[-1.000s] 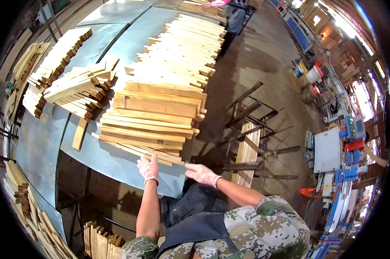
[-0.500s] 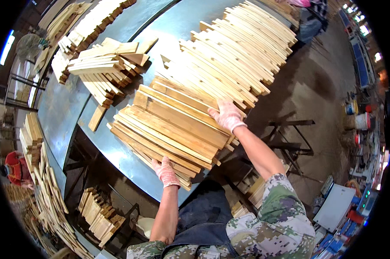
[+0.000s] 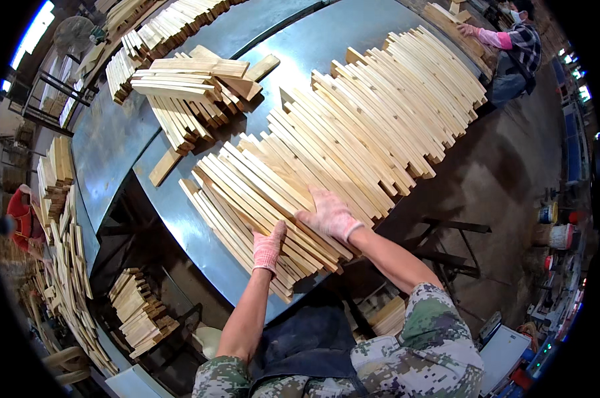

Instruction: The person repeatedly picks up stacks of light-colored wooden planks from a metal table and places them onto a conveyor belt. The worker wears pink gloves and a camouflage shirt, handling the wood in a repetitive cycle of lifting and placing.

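Observation:
A long row of pale wooden slats (image 3: pixel 373 123) lies side by side across a metal-topped table (image 3: pixel 174 215). My left hand (image 3: pixel 268 249), in a pinkish glove, is at the near end of the row. Its thumb and fingers close about a few slats there, though the fingertips are partly hidden among the wood. Farther right, my right hand (image 3: pixel 332 215), also gloved, rests on top of the slats with its fingers stretched out and thumb apart. Around both hands the slats mostly stand on their narrow edges, and their ends are uneven.
A crossed stack of boards (image 3: pixel 194 93) stands left of the row. Another line of slats (image 3: pixel 174 30) runs along the far left. At upper right a co-worker (image 3: pixel 515 56) reaches toward boards. Beside the table are a dark metal stand (image 3: pixel 456 245) and a lower wood pile (image 3: pixel 140 315).
My hands have come closer together, the right moving left and nearer me. Slats between them that showed broad faces now stand closer on edge. More of the co-worker shows.

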The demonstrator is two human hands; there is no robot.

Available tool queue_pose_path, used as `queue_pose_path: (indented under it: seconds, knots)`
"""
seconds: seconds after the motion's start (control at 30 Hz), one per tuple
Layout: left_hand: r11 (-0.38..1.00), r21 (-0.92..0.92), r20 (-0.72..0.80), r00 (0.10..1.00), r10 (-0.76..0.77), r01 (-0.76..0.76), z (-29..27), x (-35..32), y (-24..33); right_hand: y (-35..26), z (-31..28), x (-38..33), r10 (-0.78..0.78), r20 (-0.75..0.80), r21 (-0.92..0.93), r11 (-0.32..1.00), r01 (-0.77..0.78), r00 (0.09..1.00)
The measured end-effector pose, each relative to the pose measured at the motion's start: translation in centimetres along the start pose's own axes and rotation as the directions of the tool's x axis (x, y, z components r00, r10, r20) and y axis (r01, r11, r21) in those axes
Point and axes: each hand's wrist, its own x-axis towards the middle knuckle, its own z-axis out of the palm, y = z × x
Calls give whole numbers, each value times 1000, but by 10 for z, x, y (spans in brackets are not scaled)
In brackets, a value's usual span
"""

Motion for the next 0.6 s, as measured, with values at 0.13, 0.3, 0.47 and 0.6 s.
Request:
queue_pose_path:
  seconds: [0.13, 0.3, 0.47, 0.6]
  knots:
    - [995, -103, 54, 999, 1, 5, -5, -8, 13, 7, 16, 9, 52, 2, 12, 999, -52, 999]
    - [986, -61, 50, 987, -151, 154, 3, -18, 28, -23, -8, 16, 207, 53, -41, 978, -205, 977]
    - [986, -166, 151, 989, 5, 20, -6, -8, 20, -47, 1, 36, 221, -17, 126, 968, -217, 975]
    - [996, -73, 255, 966, -39, 59, -27, -17, 19, -57, 10, -14, 177, -145, 58, 984, -170, 973]
